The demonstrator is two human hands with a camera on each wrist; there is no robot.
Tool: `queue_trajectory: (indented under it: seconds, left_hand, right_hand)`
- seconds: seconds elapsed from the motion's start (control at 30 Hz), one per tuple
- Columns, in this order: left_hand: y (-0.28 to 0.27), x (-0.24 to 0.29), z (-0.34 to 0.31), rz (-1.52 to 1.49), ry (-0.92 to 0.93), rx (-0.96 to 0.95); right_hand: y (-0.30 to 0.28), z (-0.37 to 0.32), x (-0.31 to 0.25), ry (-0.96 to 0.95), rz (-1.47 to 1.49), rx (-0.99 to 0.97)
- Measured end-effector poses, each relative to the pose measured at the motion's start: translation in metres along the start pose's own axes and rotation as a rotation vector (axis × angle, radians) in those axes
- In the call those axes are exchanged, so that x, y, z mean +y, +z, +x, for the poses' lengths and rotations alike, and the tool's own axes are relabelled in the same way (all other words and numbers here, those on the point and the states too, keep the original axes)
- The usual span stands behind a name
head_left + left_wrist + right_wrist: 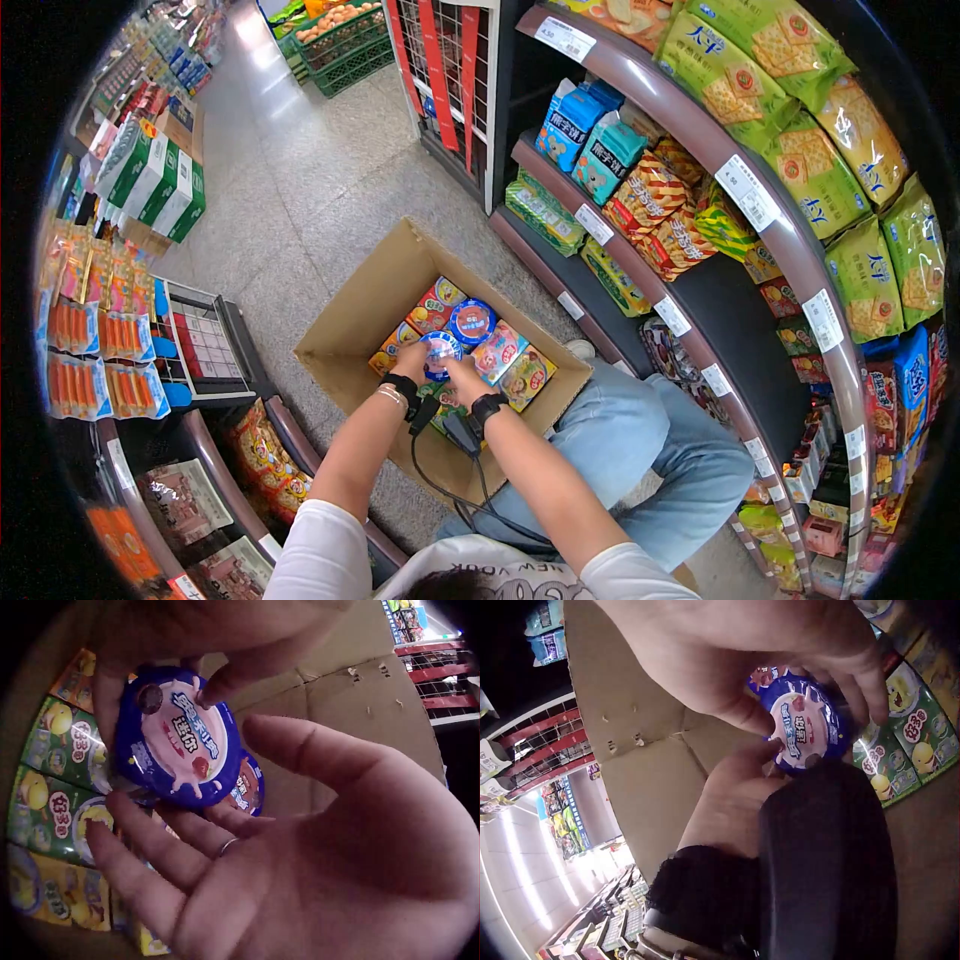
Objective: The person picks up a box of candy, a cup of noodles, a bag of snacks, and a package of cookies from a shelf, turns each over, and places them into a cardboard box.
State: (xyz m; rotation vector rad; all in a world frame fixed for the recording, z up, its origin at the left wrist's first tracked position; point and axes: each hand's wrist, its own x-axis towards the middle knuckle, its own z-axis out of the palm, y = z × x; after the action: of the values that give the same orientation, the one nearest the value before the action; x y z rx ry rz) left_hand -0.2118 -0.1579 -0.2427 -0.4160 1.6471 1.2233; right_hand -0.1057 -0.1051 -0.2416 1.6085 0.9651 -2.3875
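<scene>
A round blue tub (440,352) with a pink lid picture is over the packs inside an open cardboard box (350,300). Thumb and fingers of the right hand (464,378) grip this tub (804,727), seen from above in the right wrist view. Beside it is the left hand (408,362); in the left wrist view the left palm (330,855) faces the camera, fingers spread and slightly bent near the tub's lower edge, the thumb apart from it. A second blue tub (472,322) lies in the box, among red, pink, yellow and green snack packs (530,380).
Shelves of snack packets (650,205) rise at the right, with the person's bent legs (610,420) next to the box. More shelves and hanging packs (80,330) line the left. Beyond the box are tiled floor (340,160), a wire rack (445,80) and a green crate (345,60).
</scene>
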Motion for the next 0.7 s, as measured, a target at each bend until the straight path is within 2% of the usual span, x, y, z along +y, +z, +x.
queue_trajectory:
  seconds: [0.1, 0.13, 0.27, 0.37, 0.4, 0.47, 0.57, 0.7]
  left_hand:
    - [0.0, -0.008, 0.007, 0.024, -0.047, -0.091]
    - [0.005, -0.004, -0.005, 0.041, -0.045, -0.07]
    - [0.002, -0.02, 0.028, 0.037, -0.069, 0.012]
    - [-0.003, -0.026, 0.033, -0.025, -0.072, -0.03]
    - [-0.005, -0.029, 0.036, -0.025, -0.079, -0.044]
    - [-0.009, -0.042, 0.047, -0.029, -0.094, -0.072]
    - [-0.009, -0.057, 0.06, -0.047, -0.141, -0.001]
    - [-0.009, -0.062, 0.057, -0.079, -0.049, -0.025]
  right_hand:
    - [-0.01, 0.006, 0.001, -0.037, 0.019, -0.065]
    - [-0.009, 0.003, 0.001, 0.002, 0.027, 0.011]
    - [-0.016, 0.015, 0.005, -0.012, 0.013, -0.073]
    - [-0.018, 0.013, 0.005, 0.01, -0.037, -0.085]
    - [-0.02, 0.045, 0.025, 0.034, 0.028, -0.081]
    - [-0.019, 0.036, 0.022, 0.019, -0.041, -0.038]
    - [-0.015, 0.026, 0.019, 0.03, -0.066, 0.047]
    - [-0.012, 0.027, 0.022, 0.023, -0.012, 0.129]
